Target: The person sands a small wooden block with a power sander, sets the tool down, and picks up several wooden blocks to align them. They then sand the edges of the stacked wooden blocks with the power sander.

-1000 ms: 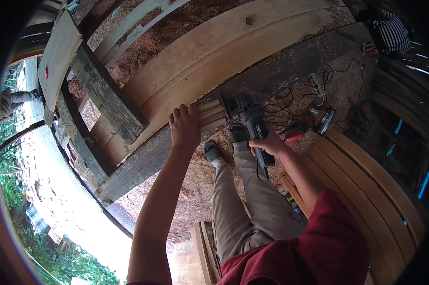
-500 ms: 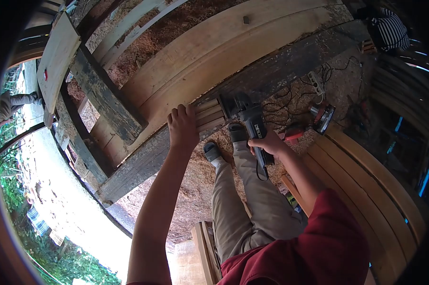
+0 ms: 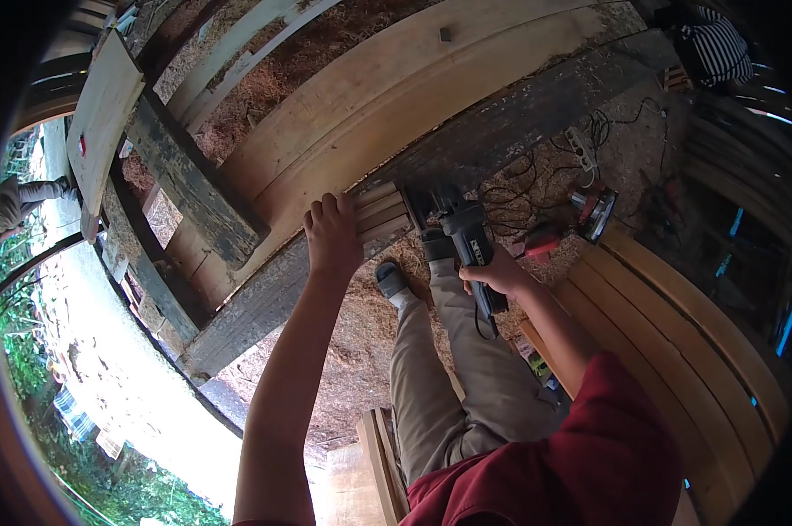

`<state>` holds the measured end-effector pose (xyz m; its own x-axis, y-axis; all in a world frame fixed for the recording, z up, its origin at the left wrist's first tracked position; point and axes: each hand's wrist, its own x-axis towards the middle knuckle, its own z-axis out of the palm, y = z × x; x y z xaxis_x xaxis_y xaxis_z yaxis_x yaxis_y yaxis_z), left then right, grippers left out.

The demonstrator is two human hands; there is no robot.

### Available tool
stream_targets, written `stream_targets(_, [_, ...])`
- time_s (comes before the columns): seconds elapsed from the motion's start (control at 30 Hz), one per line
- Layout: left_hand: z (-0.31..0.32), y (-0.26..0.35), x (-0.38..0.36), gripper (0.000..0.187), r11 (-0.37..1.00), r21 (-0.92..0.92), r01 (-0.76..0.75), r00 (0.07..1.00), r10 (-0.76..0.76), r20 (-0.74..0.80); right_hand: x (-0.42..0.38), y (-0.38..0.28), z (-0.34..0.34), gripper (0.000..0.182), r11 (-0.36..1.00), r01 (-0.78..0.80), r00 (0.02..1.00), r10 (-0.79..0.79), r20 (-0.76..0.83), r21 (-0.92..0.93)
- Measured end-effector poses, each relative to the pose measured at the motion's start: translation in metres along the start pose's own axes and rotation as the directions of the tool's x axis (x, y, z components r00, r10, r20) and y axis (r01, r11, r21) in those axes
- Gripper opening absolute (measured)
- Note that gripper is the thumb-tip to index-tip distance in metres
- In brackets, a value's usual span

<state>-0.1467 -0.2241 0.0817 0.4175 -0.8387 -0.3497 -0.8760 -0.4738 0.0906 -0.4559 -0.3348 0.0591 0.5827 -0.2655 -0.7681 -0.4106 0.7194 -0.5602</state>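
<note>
My right hand [image 3: 498,273] is wrapped round the body of a dark angle grinder [image 3: 469,235]. The grinder's head points to the bench, beside the ends of several short wooden slats [image 3: 384,210]. Those slats lie side by side at the near edge of the workbench [image 3: 361,149]. My left hand [image 3: 333,235] grips their left end, its fingers bent over the top. Its thumb and palm are partly hidden. Whether the grinder's disc touches the wood is too dark to tell.
Right of the grinder, a red power tool [image 3: 541,240] and a white power strip [image 3: 580,149] lie among cables on the shavings-strewn ground. Long planks [image 3: 668,351] are stacked at my right. A weathered beam [image 3: 190,180] crosses the bench's left part. Another person's leg [image 3: 41,190] shows far left.
The grinder and my right hand have shifted slightly down and to the right in view. My left hand stays on the slats. The whole view has shifted a little.
</note>
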Motion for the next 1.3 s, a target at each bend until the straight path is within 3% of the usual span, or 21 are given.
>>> stream_targets(0.43, [0.002,-0.001,0.001,0.07,1.0,-0.021,-0.012,0.999,0.012,-0.031,-0.032,0.028,-0.005,0.045,0.999,-0.008,0.999,0.011,-0.051,0.051])
stream_targets(0.73, [0.006,-0.002,0.002,0.068,0.999,-0.016,-0.035,0.997,0.034,-0.073,-0.013,0.039,-0.01,0.056,0.999,-0.016,1.0,0.016,-0.014,0.034])
stream_targets(0.83, [0.0,0.002,0.002,0.071,1.0,0.005,-0.007,1.0,0.007,0.013,-0.006,0.041,-0.007,0.058,1.0,-0.007,0.999,0.007,-0.036,0.017])
stream_targets(0.93, [0.003,0.0,0.001,0.067,1.0,-0.017,-0.024,0.998,0.023,-0.051,-0.003,0.038,-0.005,0.059,0.999,-0.014,1.0,0.015,-0.027,0.049])
stream_targets(1.03, [0.004,-0.001,0.001,0.068,0.999,-0.028,-0.034,0.998,0.032,-0.059,-0.003,0.033,-0.005,0.043,0.999,-0.018,0.999,0.019,-0.028,0.05])
stream_targets(1.3, [-0.001,-0.002,0.002,0.069,0.998,-0.036,-0.053,0.998,0.052,-0.038,-0.019,0.019,-0.012,0.045,0.997,0.018,0.998,-0.014,-0.058,0.074])
